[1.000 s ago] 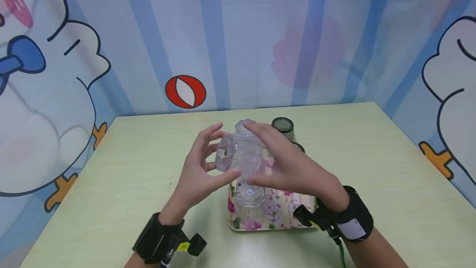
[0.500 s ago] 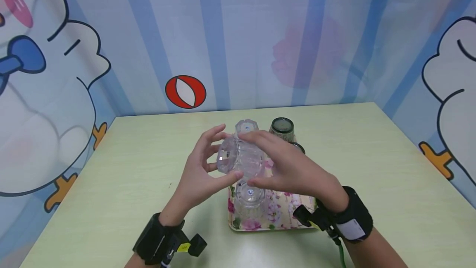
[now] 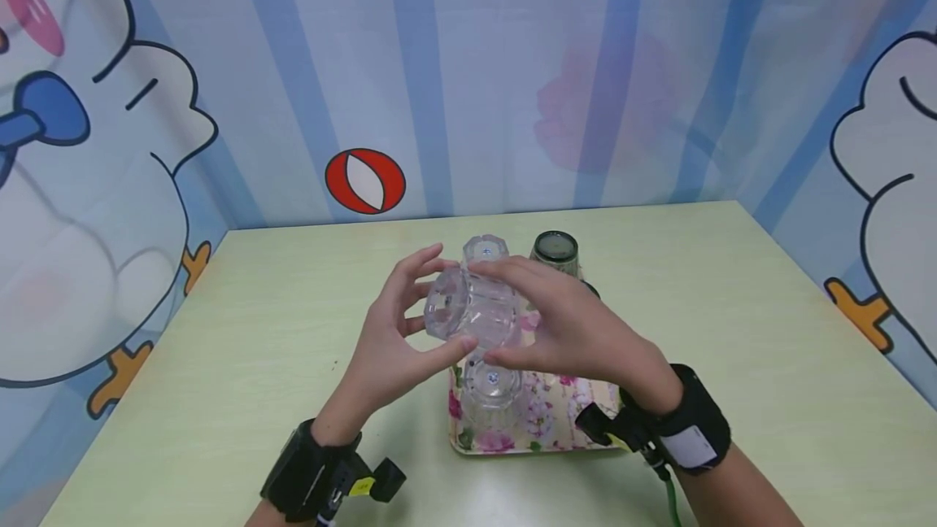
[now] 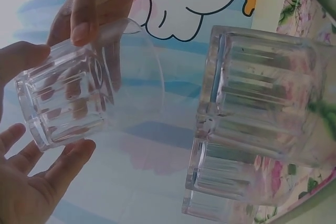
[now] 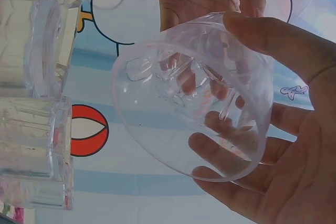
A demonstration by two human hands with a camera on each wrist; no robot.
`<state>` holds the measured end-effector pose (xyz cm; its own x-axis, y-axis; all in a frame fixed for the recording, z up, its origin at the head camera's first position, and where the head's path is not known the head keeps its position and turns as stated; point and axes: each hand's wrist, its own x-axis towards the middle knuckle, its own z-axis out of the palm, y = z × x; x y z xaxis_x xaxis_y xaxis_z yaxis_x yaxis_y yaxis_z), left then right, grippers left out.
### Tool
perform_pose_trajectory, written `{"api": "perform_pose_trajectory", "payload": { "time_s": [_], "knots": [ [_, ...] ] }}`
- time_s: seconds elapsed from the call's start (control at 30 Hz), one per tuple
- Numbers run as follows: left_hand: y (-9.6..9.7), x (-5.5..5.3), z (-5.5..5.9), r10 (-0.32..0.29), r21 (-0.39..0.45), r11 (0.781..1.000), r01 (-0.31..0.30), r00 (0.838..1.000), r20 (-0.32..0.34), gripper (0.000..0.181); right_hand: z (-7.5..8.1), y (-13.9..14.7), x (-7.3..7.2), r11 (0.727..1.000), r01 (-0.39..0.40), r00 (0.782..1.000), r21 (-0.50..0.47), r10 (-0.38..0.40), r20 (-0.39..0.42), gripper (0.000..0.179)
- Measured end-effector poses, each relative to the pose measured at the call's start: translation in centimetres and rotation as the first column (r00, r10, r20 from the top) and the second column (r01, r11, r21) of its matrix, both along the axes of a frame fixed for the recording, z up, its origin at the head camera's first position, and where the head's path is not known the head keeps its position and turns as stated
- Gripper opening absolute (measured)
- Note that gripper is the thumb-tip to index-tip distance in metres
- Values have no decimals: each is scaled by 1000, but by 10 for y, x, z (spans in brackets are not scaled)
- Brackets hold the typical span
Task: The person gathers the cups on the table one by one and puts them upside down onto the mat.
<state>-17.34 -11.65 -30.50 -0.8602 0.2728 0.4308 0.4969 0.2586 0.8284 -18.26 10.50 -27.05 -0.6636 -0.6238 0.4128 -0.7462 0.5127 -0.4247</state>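
A clear plastic cup (image 3: 483, 311) with a faceted lower half lies sideways in the air over the floral tray (image 3: 578, 425). Its base points left and its open mouth right. My left hand (image 3: 395, 344) holds the base end between thumb and spread fingers. From the right, my right hand (image 3: 571, 320) grips the cup's wall near the mouth. The right wrist view looks into the cup's hollow (image 5: 194, 108), with fingers showing through the clear wall. Below it, a similar cup (image 3: 493, 389) stands upside down on the tray; another upturned cup (image 3: 485, 249) is behind.
Dark-bottomed glasses, one at the back right (image 3: 556, 246), stand upturned behind my right hand. The left wrist view shows several clear cups (image 4: 262, 93) in a row beside the hands. A pale table (image 3: 293, 291) reaches back to a printed blue curtain (image 3: 505, 104).
Both hands keep hold of the cup in nearly the same place. The right hand's upper fingers have shifted slightly down and left, uncovering more of the rear cup.
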Motion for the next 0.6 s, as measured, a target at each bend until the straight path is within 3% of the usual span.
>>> {"api": "perform_pose_trajectory", "payload": {
  "time_s": [0.23,0.43,0.6],
  "knots": [
    [0,0,0,28,35,999,-26,999,-37,90,-2,-1,-2,998,-8,999,-62,6,-37,81],
    [-2,-4,-3,19,127,992,-13,999,-44,91,-1,-2,-2,992,12,999,-122,-16,-29,81],
    [0,-6,-8,-17,239,971,21,1000,-19,88,-1,-2,-1,982,20,999,-188,-29,-46,84]
  ]
}}
